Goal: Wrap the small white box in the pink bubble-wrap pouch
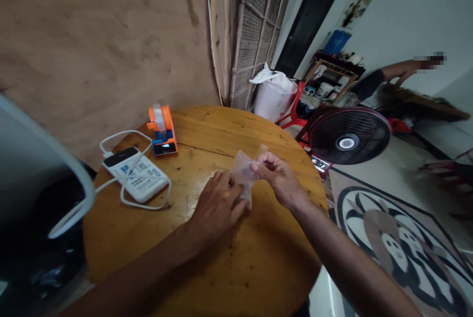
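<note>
Head view shows the left hand (219, 199) and the right hand (276, 175), each with its grip closed on one translucent plastic piece (242, 167), over the wooden tabletop (273, 263).

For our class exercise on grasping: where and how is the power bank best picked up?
Probably by the long sides of the power bank, towards its near right end, from above: it lies flat, and the cable plugs in at the far left end. Loose cable crosses its top, so avoid pinching that.
</note>
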Motion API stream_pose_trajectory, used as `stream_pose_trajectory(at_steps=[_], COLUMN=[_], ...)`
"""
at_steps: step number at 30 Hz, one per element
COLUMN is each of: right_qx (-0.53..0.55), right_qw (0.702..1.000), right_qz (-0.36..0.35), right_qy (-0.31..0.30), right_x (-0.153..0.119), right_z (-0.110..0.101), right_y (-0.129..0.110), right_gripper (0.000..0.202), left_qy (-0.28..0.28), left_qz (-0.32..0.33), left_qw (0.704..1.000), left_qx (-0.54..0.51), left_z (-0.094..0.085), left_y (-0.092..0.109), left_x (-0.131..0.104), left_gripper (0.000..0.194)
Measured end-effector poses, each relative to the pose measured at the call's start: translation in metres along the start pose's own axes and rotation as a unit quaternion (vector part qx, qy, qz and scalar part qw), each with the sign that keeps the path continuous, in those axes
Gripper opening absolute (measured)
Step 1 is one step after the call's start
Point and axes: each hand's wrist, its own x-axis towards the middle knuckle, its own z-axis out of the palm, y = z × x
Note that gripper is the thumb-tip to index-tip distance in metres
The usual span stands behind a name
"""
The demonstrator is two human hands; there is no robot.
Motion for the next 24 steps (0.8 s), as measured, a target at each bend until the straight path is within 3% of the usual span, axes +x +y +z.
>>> stream_pose_trajectory(at_steps=[7, 15, 19, 24], right_qx=[0.04, 0.047, 0.06, 0.048], right_qw=[0.999, 0.998, 0.997, 0.998], right_qz=[-0.015, -0.04, -0.05, -0.038], right_qy=[0.033, 0.003, -0.026, -0.019], right_x=[-0.002, -0.008, -0.008, -0.013], right_z=[0.003, 0.001, 0.001, 0.004], right_y=[0.009, 0.022, 0.024, 0.016], right_gripper=[0.031, 0.03, 0.03, 0.032], left_qy=[-0.023, -0.028, -0.011, 0.048], left_qz=[-0.03, -0.038, -0.043, -0.04], left_qw=[0.998, 0.997, 0.997, 0.994], left_qx=[-0.043, -0.062, -0.069, -0.085], left_z=[0.0, 0.002, 0.006, 0.016], left_y=[-0.001, -0.002, -0.002, -0.002], left_x=[-0.003, -0.002, -0.002, -0.004], left_gripper=[0.023, 0.024, 0.024, 0.02])
